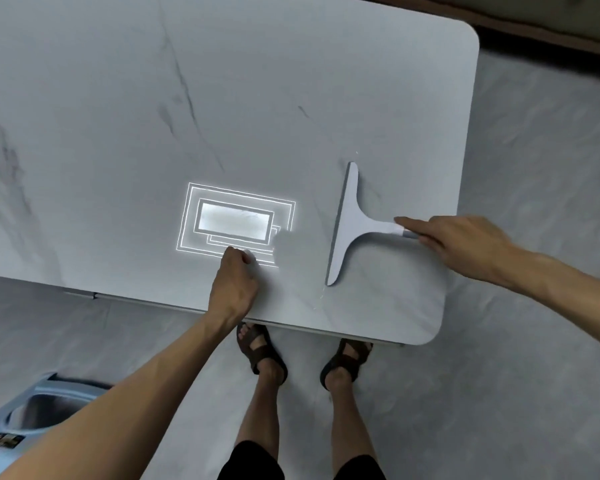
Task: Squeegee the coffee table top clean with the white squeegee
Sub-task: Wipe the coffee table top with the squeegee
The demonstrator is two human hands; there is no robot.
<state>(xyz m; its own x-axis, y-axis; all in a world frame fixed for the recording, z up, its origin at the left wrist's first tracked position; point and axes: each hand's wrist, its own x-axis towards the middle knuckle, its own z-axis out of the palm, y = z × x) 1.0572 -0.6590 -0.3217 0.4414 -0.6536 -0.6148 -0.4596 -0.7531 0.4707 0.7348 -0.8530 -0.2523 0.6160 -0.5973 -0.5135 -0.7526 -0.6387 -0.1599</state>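
Bare forearms reach in from the near edge. Left hand (234,289) rests on the table (118,116) by its near rim, fingers curled together into a loose fist, knuckles down, gripping nothing that shows. Just beyond it a bright reflection (236,221) of nested rectangles shines off the top. Right hand (465,245) comes in from the right, index finger stretched along the squeegee (350,225) handle, the other fingers folded under its end; whether they fully clasp it I cannot tell. Lying flat on the right part of the table, the squeegee is white and T-shaped, with its long blade running from far to near and a grey band at the handle end. The top is pale grey stone-look, smooth, with thin dark veins and rounded corners. Below, two feet in dark strapped sandals (262,348) stand on a mottled grey floor (534,341). At lower left sits a pale blue object with a round hollow (45,407), blurred; its small label is unreadable.
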